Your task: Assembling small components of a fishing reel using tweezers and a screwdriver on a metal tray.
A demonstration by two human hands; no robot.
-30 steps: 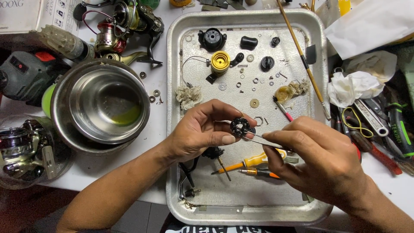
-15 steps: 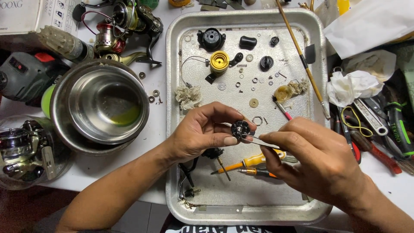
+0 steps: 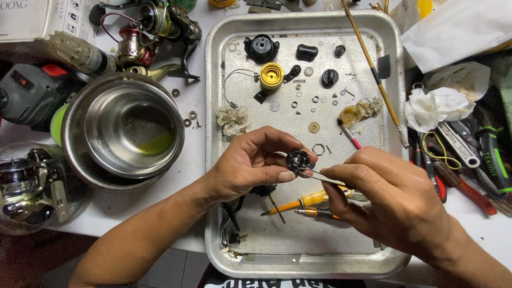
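Observation:
My left hand (image 3: 250, 165) pinches a small black round part (image 3: 297, 159) between thumb and fingers, above the middle of a metal tray (image 3: 213, 106). My right hand (image 3: 384, 197) grips thin metal tweezers (image 3: 322, 177) whose tip touches the black part. Under the hands lie two small screwdrivers with yellow-orange handles (image 3: 314, 198). Small washers, screws and a yellow spool (image 3: 271, 75) are spread over the far half of the tray.
A steel bowl (image 3: 125, 130) with a little yellowish liquid sits left of the tray. Fishing reels (image 3: 154, 26) lie at the back left and in a clear tub (image 3: 26, 186). Pliers, wrenches and crumpled tissue (image 3: 437, 104) crowd the right side. A long brush (image 3: 373, 69) crosses the tray.
Both hands have stayed nearly still. The tweezers' tip has shifted slightly on the black part.

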